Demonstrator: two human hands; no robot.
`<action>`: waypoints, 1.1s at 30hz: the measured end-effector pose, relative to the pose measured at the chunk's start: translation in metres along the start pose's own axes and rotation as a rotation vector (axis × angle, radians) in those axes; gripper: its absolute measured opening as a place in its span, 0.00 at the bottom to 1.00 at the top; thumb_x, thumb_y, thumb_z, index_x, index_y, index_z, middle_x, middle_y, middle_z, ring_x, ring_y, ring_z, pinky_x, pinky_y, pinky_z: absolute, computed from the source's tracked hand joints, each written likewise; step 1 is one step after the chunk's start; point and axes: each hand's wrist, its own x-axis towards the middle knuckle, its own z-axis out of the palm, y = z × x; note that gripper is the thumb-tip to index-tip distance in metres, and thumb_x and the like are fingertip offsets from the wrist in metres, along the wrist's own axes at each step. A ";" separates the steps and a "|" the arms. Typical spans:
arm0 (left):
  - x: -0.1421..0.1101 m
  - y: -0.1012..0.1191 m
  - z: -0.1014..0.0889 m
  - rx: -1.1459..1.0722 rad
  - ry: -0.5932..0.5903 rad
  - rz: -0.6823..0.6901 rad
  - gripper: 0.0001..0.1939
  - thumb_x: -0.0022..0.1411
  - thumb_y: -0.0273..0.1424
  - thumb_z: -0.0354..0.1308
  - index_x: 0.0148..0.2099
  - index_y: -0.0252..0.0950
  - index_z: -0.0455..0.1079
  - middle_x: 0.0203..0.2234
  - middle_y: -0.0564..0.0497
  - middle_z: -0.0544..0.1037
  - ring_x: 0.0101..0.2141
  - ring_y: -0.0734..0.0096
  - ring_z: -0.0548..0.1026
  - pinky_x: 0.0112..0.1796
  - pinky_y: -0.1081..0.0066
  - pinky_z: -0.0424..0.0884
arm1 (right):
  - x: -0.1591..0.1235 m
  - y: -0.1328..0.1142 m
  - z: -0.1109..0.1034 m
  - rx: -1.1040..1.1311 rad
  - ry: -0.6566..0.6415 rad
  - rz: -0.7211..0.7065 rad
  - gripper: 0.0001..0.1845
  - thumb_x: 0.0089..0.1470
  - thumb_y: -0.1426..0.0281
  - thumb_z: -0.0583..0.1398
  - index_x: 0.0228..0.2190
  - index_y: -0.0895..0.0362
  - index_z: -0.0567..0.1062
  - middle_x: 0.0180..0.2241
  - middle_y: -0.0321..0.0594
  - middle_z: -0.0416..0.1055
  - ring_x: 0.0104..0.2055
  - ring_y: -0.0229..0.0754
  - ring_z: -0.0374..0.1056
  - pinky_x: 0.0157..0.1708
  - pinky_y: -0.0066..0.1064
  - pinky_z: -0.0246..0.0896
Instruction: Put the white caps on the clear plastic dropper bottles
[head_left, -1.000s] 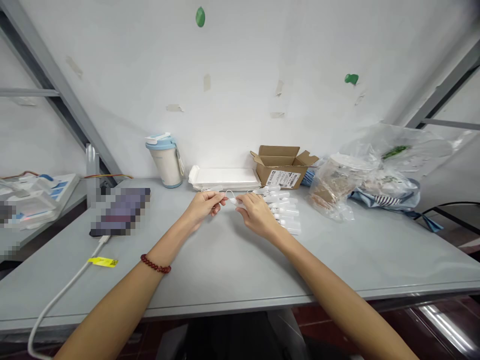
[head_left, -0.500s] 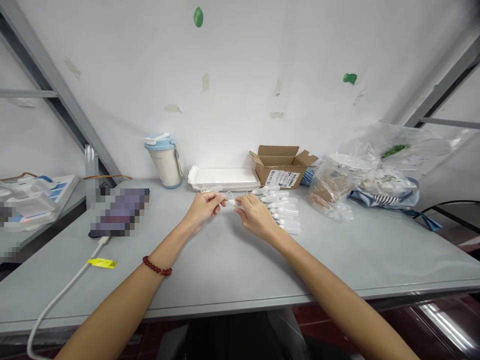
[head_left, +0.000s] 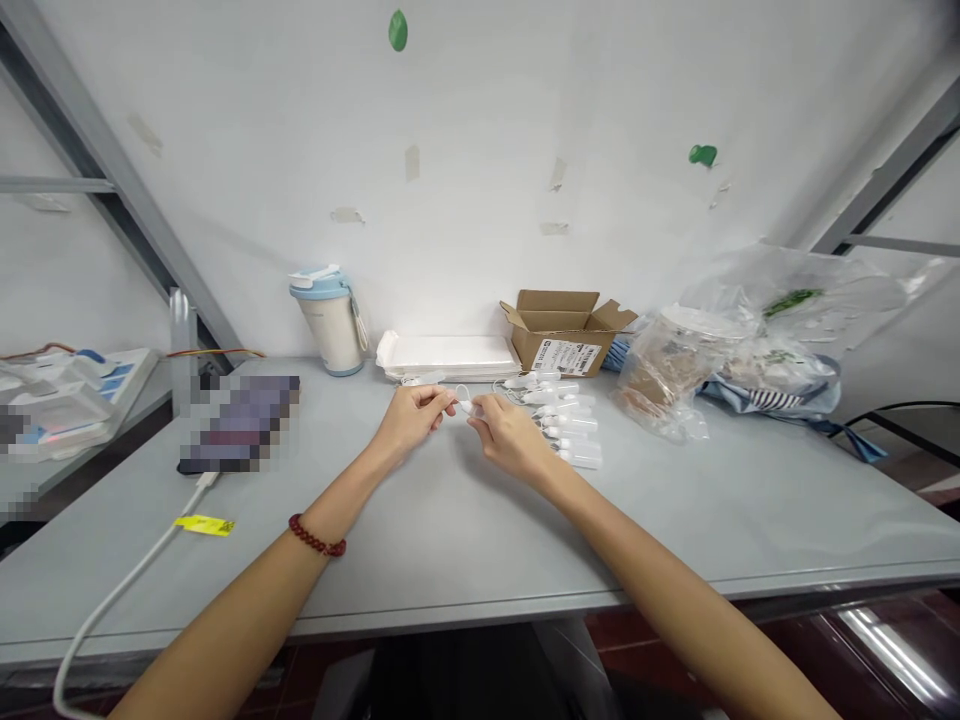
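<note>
My left hand (head_left: 411,422) is closed in a pinch on one end of a thin white cord (head_left: 463,389), which arches up in a small loop between my hands. In my right hand (head_left: 511,436), thumb and fingers grip a small translucent bottle with a white cap (head_left: 466,407); its body is mostly hidden by the fingers. Just right of that hand, several similar small bottles (head_left: 582,425) lie in a row on the grey table (head_left: 450,540), their capped, corded ends pointing left. Another small clear piece (head_left: 424,379) lies behind my left hand.
Along the wall stand a tumbler (head_left: 334,325), a stack of white trays (head_left: 450,352) and an open cardboard box (head_left: 566,345). Plastic bags (head_left: 667,370) lie to the right. On the left are a blurred phone-like device (head_left: 240,425) and its white cable (head_left: 135,580).
Both hands stay almost in place, still pinching the cord and the bottle. The cord loop looks slightly smaller, and the view has shifted a little.
</note>
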 end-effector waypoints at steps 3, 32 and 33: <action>-0.002 0.002 0.002 0.005 0.010 0.014 0.15 0.54 0.41 0.56 0.25 0.34 0.71 0.16 0.55 0.67 0.17 0.79 0.60 0.21 0.75 0.57 | 0.000 -0.002 0.001 -0.025 -0.021 0.009 0.09 0.59 0.73 0.51 0.41 0.62 0.66 0.39 0.51 0.71 0.36 0.45 0.68 0.29 0.30 0.55; 0.005 -0.003 -0.003 -0.007 -0.007 -0.040 0.17 0.49 0.43 0.59 0.26 0.33 0.72 0.20 0.51 0.71 0.19 0.78 0.62 0.20 0.76 0.58 | 0.005 0.011 0.010 -0.074 0.079 -0.039 0.07 0.58 0.74 0.54 0.40 0.61 0.67 0.37 0.48 0.71 0.35 0.43 0.68 0.27 0.29 0.54; 0.004 -0.002 -0.003 0.017 -0.010 -0.030 0.16 0.48 0.42 0.59 0.25 0.33 0.71 0.19 0.52 0.70 0.18 0.78 0.61 0.19 0.76 0.58 | 0.005 0.011 0.011 -0.080 0.084 -0.046 0.07 0.58 0.74 0.55 0.40 0.61 0.67 0.37 0.48 0.71 0.34 0.43 0.68 0.27 0.29 0.54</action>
